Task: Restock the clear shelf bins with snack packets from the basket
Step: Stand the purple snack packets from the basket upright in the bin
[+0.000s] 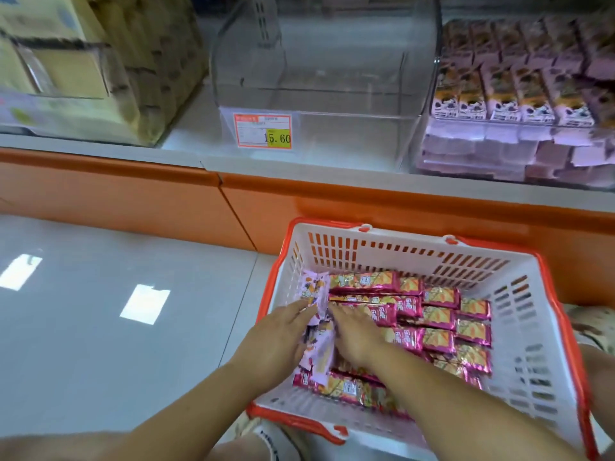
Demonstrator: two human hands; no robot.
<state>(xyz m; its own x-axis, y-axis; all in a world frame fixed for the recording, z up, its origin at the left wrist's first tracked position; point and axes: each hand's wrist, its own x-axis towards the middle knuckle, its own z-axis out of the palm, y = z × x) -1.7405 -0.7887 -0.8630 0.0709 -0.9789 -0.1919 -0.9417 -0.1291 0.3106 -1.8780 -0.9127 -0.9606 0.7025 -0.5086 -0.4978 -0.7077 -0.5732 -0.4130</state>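
A white basket with an orange rim (392,257) stands on the floor below the shelf. It holds several magenta snack packets (436,317) and, at its left side, a few pale pink packets (314,287). Both hands are inside the basket. My left hand (279,337) lies with straight fingers against the pink packets. My right hand (356,331) lies flat on the magenta packets beside them. An empty clear bin (319,104) with a 15.60 price tag (263,131) stands on the shelf above.
Right of the empty bin, a clear bin (519,144) is packed with pale pink packets. A cardboard box (66,71) stands on the shelf at the left. An orange shelf front (166,201) runs below. Grey floor tiles (100,311) lie to the left.
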